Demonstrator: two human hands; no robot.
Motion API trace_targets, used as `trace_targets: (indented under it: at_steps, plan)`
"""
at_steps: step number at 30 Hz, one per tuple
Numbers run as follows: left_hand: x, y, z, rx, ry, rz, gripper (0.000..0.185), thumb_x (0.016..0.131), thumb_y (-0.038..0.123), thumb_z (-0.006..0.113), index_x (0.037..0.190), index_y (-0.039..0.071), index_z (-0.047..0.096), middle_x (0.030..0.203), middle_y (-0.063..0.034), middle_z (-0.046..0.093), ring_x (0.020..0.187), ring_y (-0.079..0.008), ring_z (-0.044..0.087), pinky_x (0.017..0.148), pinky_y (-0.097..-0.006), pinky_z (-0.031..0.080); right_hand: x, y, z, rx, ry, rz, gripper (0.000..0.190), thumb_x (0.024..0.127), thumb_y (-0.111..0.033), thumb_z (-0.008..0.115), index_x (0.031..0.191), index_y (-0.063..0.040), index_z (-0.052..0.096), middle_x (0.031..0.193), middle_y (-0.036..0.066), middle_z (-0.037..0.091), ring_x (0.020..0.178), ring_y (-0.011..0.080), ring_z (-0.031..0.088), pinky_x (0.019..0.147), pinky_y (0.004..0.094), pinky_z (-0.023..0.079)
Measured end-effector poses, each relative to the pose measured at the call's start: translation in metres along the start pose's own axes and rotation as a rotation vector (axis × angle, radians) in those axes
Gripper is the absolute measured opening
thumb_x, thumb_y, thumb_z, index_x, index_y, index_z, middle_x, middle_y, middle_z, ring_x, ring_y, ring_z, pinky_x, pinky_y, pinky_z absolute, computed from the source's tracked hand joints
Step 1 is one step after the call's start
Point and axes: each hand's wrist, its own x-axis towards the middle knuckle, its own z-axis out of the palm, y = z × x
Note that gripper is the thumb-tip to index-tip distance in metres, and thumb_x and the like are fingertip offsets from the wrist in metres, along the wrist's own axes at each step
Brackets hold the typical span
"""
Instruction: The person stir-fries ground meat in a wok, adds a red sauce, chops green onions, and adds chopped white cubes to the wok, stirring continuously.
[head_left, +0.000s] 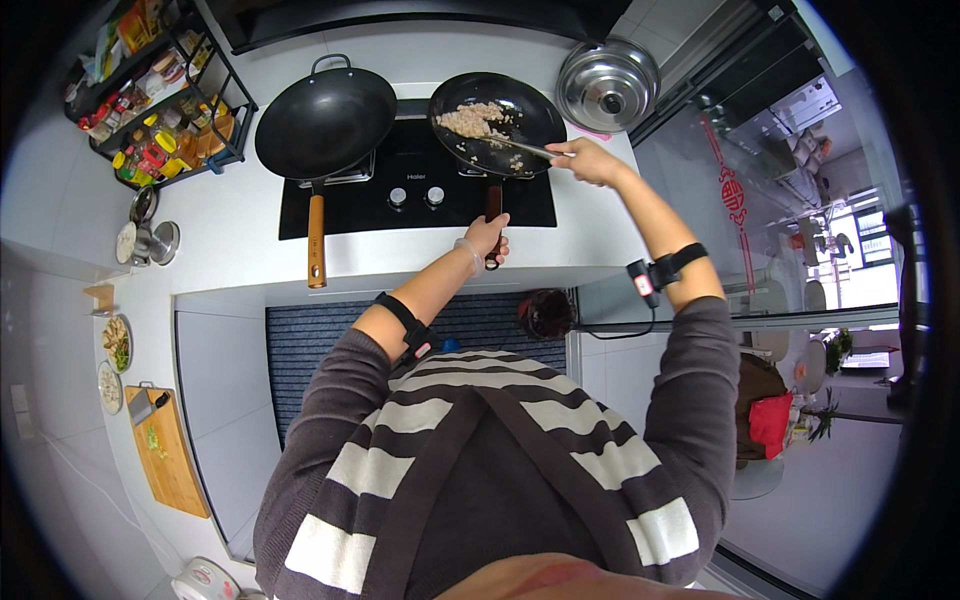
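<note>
My left hand (486, 238) is wrapped around the dark handle (493, 199) of a black frying pan (525, 97) on the right burner. In my right hand (589, 161) is the metal handle of a spatula or spoon (517, 144), reaching into the pan from the right. Its far end meets a heap of pale chopped food (469, 120), possibly minced meat, and is partly hidden there. Loose bits of the food lie scattered over the pan's floor.
A black wok (326, 120) with a wooden handle sits on the left burner of the Haier gas hob (416, 206). Steel lids (609, 86) stand at the back right. A seasoning rack (161, 105) and a cutting board (169, 457) with a cleaver (142, 405) are at left.
</note>
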Motion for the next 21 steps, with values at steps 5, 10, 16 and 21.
trace_targets:
  at_steps: [5, 10, 16, 21]
  plan:
    - [-0.004, 0.003, 0.001, 0.019, 0.006, -0.003, 0.027, 0.094, 0.033, 0.057, 0.099, 0.011, 0.043, 0.068, -0.0023, 0.047, 0.051, -0.0113, 0.046, 0.040, -0.0240, 0.034, 0.011, 0.012, 0.002, 0.760, -0.121, 0.165, 0.034, 0.099, -0.027, 0.050, 0.133, -0.022, 0.049, 0.058, -0.004, 0.042, 0.036, 0.0024, 0.025, 0.034, 0.0219, 0.019]
    - [-0.004, 0.003, -0.001, 0.016, 0.005, -0.006, 0.028, 0.094, 0.034, 0.058, 0.099, 0.011, 0.044, 0.068, -0.0021, 0.048, 0.051, -0.0110, 0.046, 0.039, -0.0239, 0.034, 0.004, 0.015, -0.021, 1.020, -0.169, 0.149, 0.028, 0.103, -0.026, 0.040, 0.130, -0.023, 0.047, 0.059, -0.004, 0.039, 0.036, 0.0007, 0.026, 0.032, 0.0186, 0.014]
    - [0.001, 0.001, -0.002, 0.009, -0.011, -0.004, 0.028, 0.093, 0.034, 0.059, 0.098, 0.011, 0.043, 0.067, -0.0027, 0.048, 0.051, -0.0118, 0.046, 0.040, -0.0244, 0.034, 0.022, 0.007, 0.026, 0.211, 0.153, 0.006, 0.047, 0.098, -0.033, 0.051, 0.143, -0.019, 0.045, 0.055, -0.001, 0.043, 0.035, 0.0070, 0.030, 0.033, 0.0249, 0.024]
    - [0.007, -0.002, -0.005, 0.013, -0.018, 0.002, 0.029, 0.093, 0.033, 0.058, 0.100, 0.011, 0.041, 0.067, -0.0031, 0.047, 0.051, -0.0127, 0.046, 0.040, -0.0252, 0.034, -0.010, 0.004, 0.004, 0.073, 0.008, 0.035, 0.045, 0.095, -0.030, 0.054, 0.139, -0.018, 0.050, 0.053, 0.000, 0.046, 0.035, 0.0084, 0.033, 0.033, 0.0263, 0.027]
